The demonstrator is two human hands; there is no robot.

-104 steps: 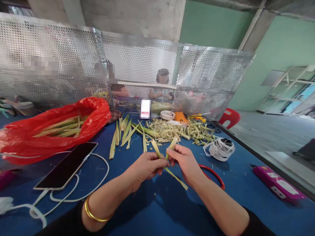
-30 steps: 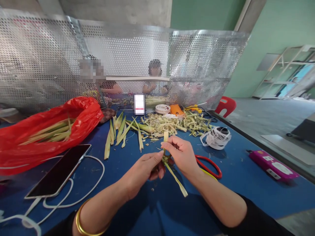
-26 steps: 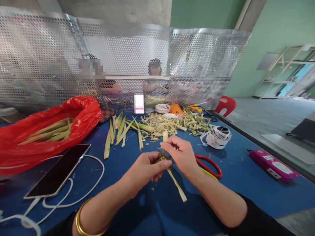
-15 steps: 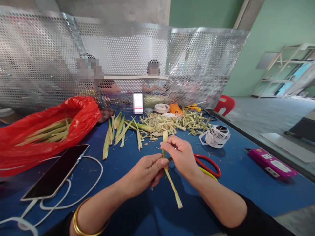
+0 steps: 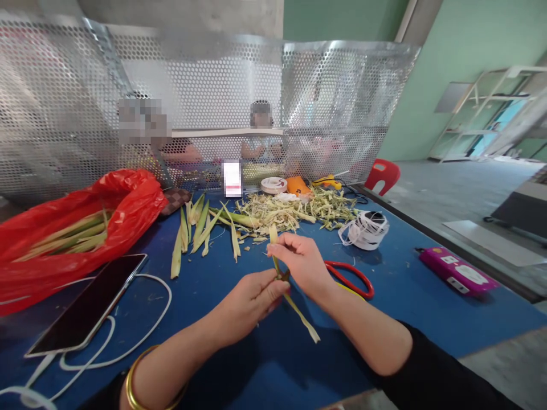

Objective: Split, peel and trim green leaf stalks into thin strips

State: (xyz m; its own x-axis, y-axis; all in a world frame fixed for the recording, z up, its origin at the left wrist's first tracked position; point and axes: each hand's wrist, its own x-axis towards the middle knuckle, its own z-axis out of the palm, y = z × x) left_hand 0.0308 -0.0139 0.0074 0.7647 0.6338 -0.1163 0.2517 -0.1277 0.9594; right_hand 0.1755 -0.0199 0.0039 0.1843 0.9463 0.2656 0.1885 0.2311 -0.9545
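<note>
A narrow pale green-yellow husk strip point(image 5: 302, 318) runs through both hands over the table's near middle. My left hand point(image 5: 256, 296) is closed, pinching the strip between thumb and fingers, with the loose end hanging down to the right. Just above it my right hand point(image 5: 299, 259) pinches the upper part, and a short end sticks up past the fingertips. Something small and dark shows between the hands; I cannot make out what it is. Behind my right wrist lie scissors with red and yellow handles point(image 5: 352, 279), their blades hidden.
Husk leaves point(image 5: 200, 228) and a heap of shreds point(image 5: 277, 209) lie ahead. A red plastic bag point(image 5: 141, 199) with husks and a phone point(image 5: 92, 304) on a white cable are at left. At right are a white ribbon roll point(image 5: 367, 230), a purple box point(image 5: 457, 272) and a red chair point(image 5: 383, 176).
My view has shifted slightly to the right. Both hands keep their pinch on the strip; its lower end now hangs a little higher and looks more twisted.
</note>
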